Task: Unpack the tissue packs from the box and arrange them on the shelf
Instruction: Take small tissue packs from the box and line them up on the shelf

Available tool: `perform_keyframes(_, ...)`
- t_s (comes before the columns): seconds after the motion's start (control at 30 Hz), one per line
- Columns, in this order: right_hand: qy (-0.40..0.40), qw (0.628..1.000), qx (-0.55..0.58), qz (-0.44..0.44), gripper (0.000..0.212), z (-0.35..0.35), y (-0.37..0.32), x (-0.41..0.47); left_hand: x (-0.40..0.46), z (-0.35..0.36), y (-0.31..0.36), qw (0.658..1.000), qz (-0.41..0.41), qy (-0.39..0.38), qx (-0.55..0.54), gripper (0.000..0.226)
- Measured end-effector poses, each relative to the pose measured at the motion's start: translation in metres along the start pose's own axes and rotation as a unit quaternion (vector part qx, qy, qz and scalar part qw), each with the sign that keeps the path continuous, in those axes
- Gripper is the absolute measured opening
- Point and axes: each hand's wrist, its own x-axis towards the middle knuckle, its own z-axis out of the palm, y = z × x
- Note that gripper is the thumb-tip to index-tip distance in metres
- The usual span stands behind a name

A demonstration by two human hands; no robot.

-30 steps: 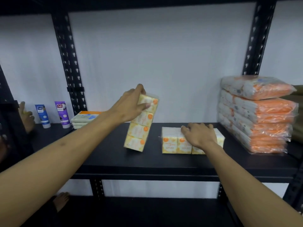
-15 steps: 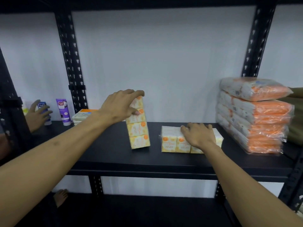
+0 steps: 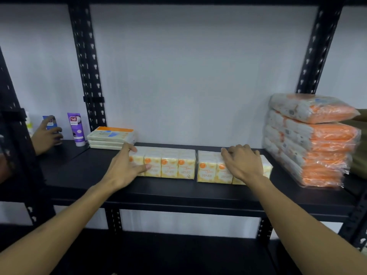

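Head view, reading left to right. Far left on the black shelf (image 3: 178, 187): another person's hand (image 3: 46, 135) at a blue tube (image 3: 49, 123), a purple tube (image 3: 76, 129) upright beside it, then a low stack of flat packs (image 3: 111, 137) against the wall.

Left hand (image 3: 124, 167): fingers spread and fairly straight, cupping the left end of the left tissue pack (image 3: 168, 165), thumb on its front face, other fingers over the top back edge. Right of it, a narrow gap, then the right tissue pack (image 3: 210, 169). Both lie flat, long axis along the shelf, labels toward me.

Right hand (image 3: 243, 163): palm down on top of the right pack, fingers loosely spread and slightly bent, pressing rather than pinching.

Far right: tall stack of orange-and-white wrapped bundles (image 3: 309, 143), just beside the right pack's end.

My read: the packs are in line end to end and only the gap separates them. The left pack lies rightward of the left fingers, so that hand is placed to push along the long axis to close up the row while the right hand steadies. Box not in view.
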Motion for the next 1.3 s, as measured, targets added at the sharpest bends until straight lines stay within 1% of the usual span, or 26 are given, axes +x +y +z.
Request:
perform_keyframes(0.07,0.092,0.996,-0.008,-0.020,0.057,0.001,0.001,-0.007,0.000,0.001,0.005,0.999,0.014,-0.015,0.043,0.079)
perform_keyframes(0.13,0.162,0.986,-0.003,-0.047,0.062,-0.005,0.000,-0.017,-0.002,0.002,0.011,0.987,0.071,-0.020,0.142,0.096)
perform_keyframes(0.17,0.178,0.982,-0.005,-0.062,0.063,-0.008,-0.001,-0.023,-0.003,0.003,0.017,0.975,0.109,-0.019,0.193,0.099)
perform_keyframes(0.2,0.173,0.982,-0.011,-0.074,0.063,-0.009,-0.001,-0.029,-0.004,0.005,0.022,0.961,0.143,-0.022,0.234,0.098)
perform_keyframes(0.23,0.150,0.985,-0.023,-0.083,0.065,-0.008,-0.001,-0.037,-0.004,0.008,0.027,0.951,0.163,-0.031,0.262,0.096)
perform_keyframes(0.3,0.078,0.991,-0.069,-0.088,0.073,0.001,0.001,-0.049,-0.003,0.020,0.035,0.944,0.164,-0.053,0.283,0.092)
perform_keyframes(0.37,0.039,0.987,-0.120,-0.101,0.080,0.012,0.004,-0.051,0.002,0.038,0.037,0.939,0.150,-0.069,0.301,0.087)
perform_keyframes(0.5,0.003,0.989,-0.106,-0.099,0.081,0.022,0.006,-0.030,0.015,0.061,0.028,0.923,0.176,-0.016,0.341,0.078)
perform_keyframes(0.6,-0.001,0.989,-0.101,-0.109,0.079,0.033,0.009,-0.014,0.032,0.068,0.024,0.920,0.187,0.007,0.345,0.073)
perform_keyframes(0.93,-0.034,0.990,-0.093,-0.102,0.078,0.072,0.009,0.059,0.108,0.099,0.013,0.926,0.176,0.018,0.334,0.072)
perform_keyframes(1.13,-0.039,0.990,-0.090,-0.102,0.079,0.094,0.011,0.094,0.148,0.116,-0.002,0.920,0.184,0.035,0.344,0.071)
perform_keyframes(1.3,-0.029,0.991,-0.086,-0.102,0.078,0.110,0.010,0.118,0.179,0.127,-0.009,0.929,0.187,0.037,0.317,0.068)
